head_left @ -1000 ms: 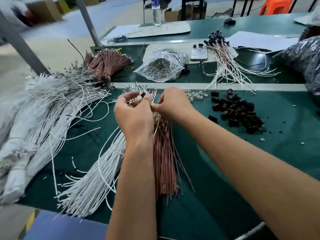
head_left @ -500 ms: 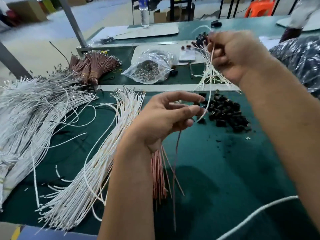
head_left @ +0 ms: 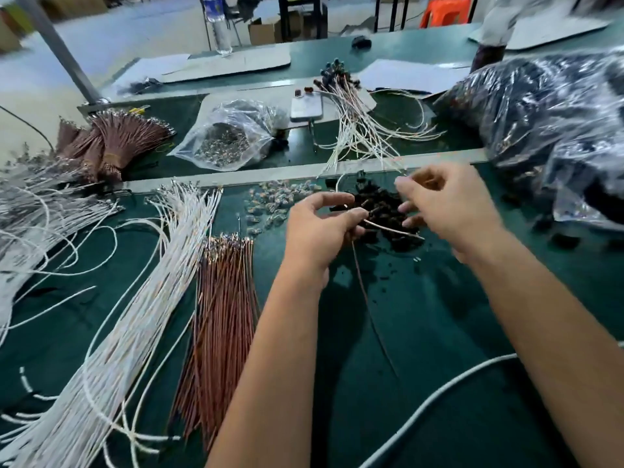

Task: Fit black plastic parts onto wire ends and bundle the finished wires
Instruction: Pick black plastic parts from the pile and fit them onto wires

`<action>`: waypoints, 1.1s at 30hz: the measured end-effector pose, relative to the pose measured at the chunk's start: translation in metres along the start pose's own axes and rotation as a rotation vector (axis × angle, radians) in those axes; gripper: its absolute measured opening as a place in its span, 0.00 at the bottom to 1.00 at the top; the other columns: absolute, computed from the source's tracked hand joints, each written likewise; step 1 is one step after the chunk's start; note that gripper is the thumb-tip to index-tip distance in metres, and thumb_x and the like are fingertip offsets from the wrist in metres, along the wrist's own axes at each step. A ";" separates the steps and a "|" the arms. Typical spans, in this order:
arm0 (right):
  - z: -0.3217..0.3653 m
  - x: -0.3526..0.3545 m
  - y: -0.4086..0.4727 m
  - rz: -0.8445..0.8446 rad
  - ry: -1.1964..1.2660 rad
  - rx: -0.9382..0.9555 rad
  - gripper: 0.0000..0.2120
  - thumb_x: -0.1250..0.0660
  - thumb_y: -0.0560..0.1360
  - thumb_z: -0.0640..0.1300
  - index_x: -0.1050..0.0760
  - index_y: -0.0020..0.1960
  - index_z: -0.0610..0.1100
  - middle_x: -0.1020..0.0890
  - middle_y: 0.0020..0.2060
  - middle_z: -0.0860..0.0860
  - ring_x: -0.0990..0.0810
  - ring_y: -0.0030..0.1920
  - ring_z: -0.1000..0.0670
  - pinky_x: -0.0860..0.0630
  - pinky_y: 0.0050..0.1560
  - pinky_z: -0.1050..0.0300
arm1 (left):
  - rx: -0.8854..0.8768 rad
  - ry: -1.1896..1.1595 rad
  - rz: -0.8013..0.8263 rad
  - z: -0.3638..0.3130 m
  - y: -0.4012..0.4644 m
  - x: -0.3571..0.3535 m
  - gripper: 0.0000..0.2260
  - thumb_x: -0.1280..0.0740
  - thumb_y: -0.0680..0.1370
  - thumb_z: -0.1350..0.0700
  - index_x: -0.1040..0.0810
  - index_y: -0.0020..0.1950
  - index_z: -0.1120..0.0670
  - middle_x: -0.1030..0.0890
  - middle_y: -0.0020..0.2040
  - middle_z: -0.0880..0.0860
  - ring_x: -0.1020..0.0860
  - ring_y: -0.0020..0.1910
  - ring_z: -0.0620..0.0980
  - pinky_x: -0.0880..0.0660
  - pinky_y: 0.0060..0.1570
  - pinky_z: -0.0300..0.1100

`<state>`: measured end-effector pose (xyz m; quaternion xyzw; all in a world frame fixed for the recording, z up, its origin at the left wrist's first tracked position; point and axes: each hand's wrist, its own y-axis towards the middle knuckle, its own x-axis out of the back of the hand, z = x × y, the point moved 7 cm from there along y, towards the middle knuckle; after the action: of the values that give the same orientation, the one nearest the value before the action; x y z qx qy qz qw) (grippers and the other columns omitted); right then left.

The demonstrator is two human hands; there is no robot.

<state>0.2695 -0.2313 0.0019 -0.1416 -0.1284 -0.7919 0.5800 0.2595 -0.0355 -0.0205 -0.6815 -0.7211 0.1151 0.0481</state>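
Left hand (head_left: pixel 317 231) pinching a white wire (head_left: pixel 391 229) and brown wire (head_left: pixel 363 292) over the pile of black parts (head_left: pixel 378 204); right hand (head_left: pixel 449 207) grip loosely curled, blurry, can't tell.

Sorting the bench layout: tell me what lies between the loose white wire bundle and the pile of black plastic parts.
In the head view, the brown wires and small clear pieces lie between the white wire bundle and the black plastic parts.
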 end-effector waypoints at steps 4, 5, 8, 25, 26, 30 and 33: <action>0.006 0.015 -0.010 0.044 -0.441 0.130 0.16 0.29 0.79 0.55 0.20 0.37 0.49 0.17 0.30 0.50 0.18 0.29 0.50 0.22 0.37 0.56 | -0.083 -0.067 -0.038 0.004 0.005 0.009 0.09 0.24 0.73 0.66 0.19 0.52 0.62 0.14 0.42 0.57 0.18 0.31 0.48 0.21 0.35 0.37; 0.009 0.013 -0.012 0.114 -0.508 0.156 0.16 0.30 0.79 0.57 0.19 0.37 0.49 0.18 0.30 0.51 0.19 0.30 0.52 0.23 0.35 0.58 | -0.104 -0.075 -0.036 0.005 0.005 0.009 0.08 0.24 0.73 0.66 0.19 0.51 0.61 0.14 0.43 0.57 0.18 0.31 0.48 0.21 0.35 0.37; 0.022 0.016 -0.013 0.245 -0.663 0.270 0.10 0.25 0.75 0.54 0.18 0.38 0.52 0.18 0.31 0.56 0.21 0.33 0.59 0.29 0.35 0.63 | -0.149 -0.107 -0.031 0.007 0.007 0.014 0.07 0.24 0.74 0.64 0.19 0.49 0.57 0.13 0.46 0.59 0.18 0.34 0.50 0.20 0.39 0.41; 0.011 -0.003 -0.011 0.409 0.378 0.060 0.07 0.22 0.66 0.43 0.16 0.42 0.41 0.16 0.32 0.45 0.18 0.31 0.52 0.23 0.29 0.65 | -0.227 -0.022 0.217 0.003 -0.001 0.001 0.10 0.24 0.71 0.70 0.18 0.45 0.57 0.15 0.41 0.58 0.18 0.36 0.52 0.21 0.40 0.40; 0.010 -0.005 -0.013 0.386 0.468 0.058 0.08 0.22 0.65 0.44 0.17 0.41 0.42 0.17 0.33 0.45 0.18 0.31 0.52 0.23 0.29 0.65 | -0.225 -0.013 0.250 0.004 -0.002 -0.001 0.10 0.24 0.70 0.70 0.18 0.45 0.57 0.16 0.43 0.60 0.18 0.37 0.53 0.20 0.42 0.42; 0.011 -0.010 -0.016 0.306 0.564 0.164 0.08 0.22 0.67 0.43 0.18 0.42 0.42 0.17 0.32 0.47 0.18 0.30 0.51 0.24 0.28 0.63 | -0.233 0.011 0.308 0.004 -0.003 -0.005 0.11 0.24 0.70 0.71 0.17 0.44 0.56 0.17 0.46 0.63 0.20 0.41 0.55 0.20 0.46 0.44; 0.013 -0.008 -0.018 0.247 0.498 0.271 0.08 0.22 0.69 0.42 0.18 0.43 0.41 0.17 0.31 0.48 0.19 0.28 0.51 0.24 0.27 0.62 | -0.237 0.027 0.318 0.005 -0.002 -0.005 0.12 0.23 0.69 0.71 0.17 0.44 0.56 0.17 0.45 0.61 0.20 0.42 0.54 0.21 0.50 0.46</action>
<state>0.2553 -0.2141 0.0103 0.1208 -0.0685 -0.7013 0.6992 0.2571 -0.0413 -0.0249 -0.7893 -0.6120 0.0264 -0.0416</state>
